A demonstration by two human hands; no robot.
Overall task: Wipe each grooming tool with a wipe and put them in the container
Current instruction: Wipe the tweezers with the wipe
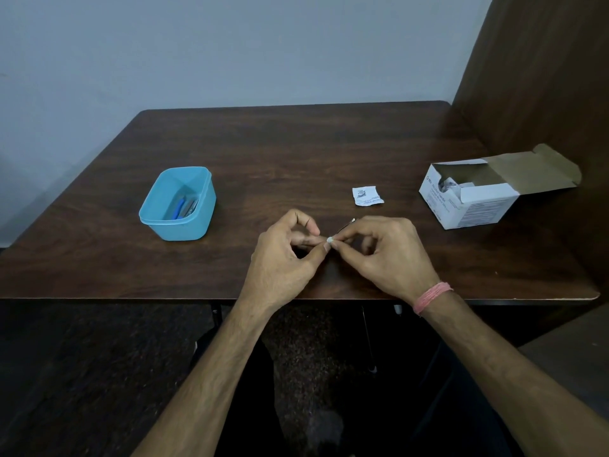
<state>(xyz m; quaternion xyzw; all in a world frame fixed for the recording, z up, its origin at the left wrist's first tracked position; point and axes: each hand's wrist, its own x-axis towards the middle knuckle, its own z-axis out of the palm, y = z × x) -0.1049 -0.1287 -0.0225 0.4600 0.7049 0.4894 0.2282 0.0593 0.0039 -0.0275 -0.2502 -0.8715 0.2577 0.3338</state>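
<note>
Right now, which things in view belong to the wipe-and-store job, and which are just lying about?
In the job:
- small metal tool, held between left hand and right hand
- white wipe, pinched at the fingertips
- blue container, with tools already in it
- open wipe box

Lying about:
- torn wrapper on the table

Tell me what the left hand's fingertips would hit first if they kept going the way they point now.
The left hand points rightward, so it would probably meet the small white wipe, then the right hand fingertips pinching it. They already look nearly touching, though depth is unclear.
</note>
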